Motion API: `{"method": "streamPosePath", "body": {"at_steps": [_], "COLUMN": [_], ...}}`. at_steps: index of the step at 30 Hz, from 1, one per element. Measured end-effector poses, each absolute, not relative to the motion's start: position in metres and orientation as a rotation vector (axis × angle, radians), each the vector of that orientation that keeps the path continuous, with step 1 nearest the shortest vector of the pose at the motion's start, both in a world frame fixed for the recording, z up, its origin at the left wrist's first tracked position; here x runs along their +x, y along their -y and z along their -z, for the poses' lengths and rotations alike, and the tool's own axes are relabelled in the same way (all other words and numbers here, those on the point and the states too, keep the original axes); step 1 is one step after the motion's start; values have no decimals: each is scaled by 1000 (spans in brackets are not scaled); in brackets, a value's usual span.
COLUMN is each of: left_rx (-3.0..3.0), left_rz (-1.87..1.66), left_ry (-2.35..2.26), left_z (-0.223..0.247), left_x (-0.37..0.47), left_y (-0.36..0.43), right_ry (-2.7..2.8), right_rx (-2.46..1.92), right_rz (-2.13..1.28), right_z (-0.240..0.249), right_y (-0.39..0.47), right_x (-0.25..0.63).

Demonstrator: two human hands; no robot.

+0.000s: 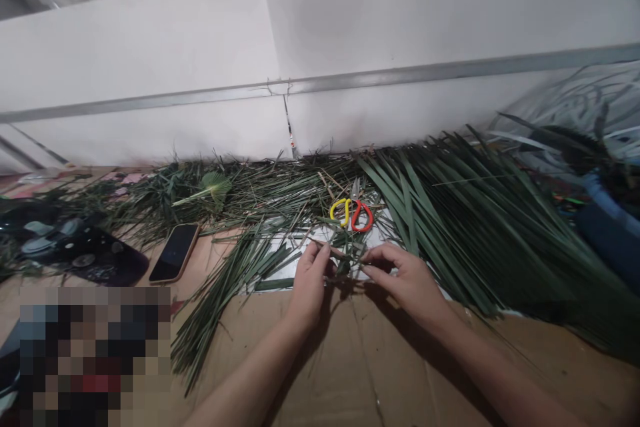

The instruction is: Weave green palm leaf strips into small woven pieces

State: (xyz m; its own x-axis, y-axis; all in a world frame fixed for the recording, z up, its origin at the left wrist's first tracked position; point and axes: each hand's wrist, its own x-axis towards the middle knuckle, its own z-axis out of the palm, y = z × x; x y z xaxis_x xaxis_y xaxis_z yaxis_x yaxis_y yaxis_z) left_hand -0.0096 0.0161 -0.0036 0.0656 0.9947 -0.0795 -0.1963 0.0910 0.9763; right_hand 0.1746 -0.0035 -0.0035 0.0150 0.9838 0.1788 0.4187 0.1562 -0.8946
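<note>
Between my two hands is a small piece made of green leaf strips (344, 265), its exact shape hard to make out. My left hand (314, 273) pinches its left side with thumb and forefinger. On the other side my right hand (397, 273) grips it between thumb and fingertips. Just beyond the hands lie scissors (356, 208) with one yellow and one red handle loop, blades pointing away. Long green leaf strips (450, 213) are piled to the right, and a narrower bundle of cut strips (210, 313) lies to the left of my left hand.
Brown cardboard (330, 367) covers the floor beneath my arms. A phone (175, 253) and a dark bottle-like object (85, 250) lie at left. A small fan-shaped leaf (214, 190) rests on loose clippings before the white wall (200, 53). Clear plastic (590, 90) is at far right.
</note>
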Motion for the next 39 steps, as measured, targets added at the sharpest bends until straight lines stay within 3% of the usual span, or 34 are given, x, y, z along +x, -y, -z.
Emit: {"method": "streamPosePath", "body": {"at_steps": [19, 25, 39], "left_rx": [911, 1221, 1175], "left_rz": [-1252, -1178, -1262], "left_ry": [-1099, -1140, -1012], "left_z": [3, 6, 0], "left_x": [-1, -1, 11], "left_y": [-9, -4, 11], "right_ry": [1650, 1529, 1248], "right_rx": [-1445, -1498, -1209], "right_rz": [-717, -929, -1187], "right_z": [-2, 8, 12], "right_y": [6, 5, -2], "right_x": [178, 177, 175]}}
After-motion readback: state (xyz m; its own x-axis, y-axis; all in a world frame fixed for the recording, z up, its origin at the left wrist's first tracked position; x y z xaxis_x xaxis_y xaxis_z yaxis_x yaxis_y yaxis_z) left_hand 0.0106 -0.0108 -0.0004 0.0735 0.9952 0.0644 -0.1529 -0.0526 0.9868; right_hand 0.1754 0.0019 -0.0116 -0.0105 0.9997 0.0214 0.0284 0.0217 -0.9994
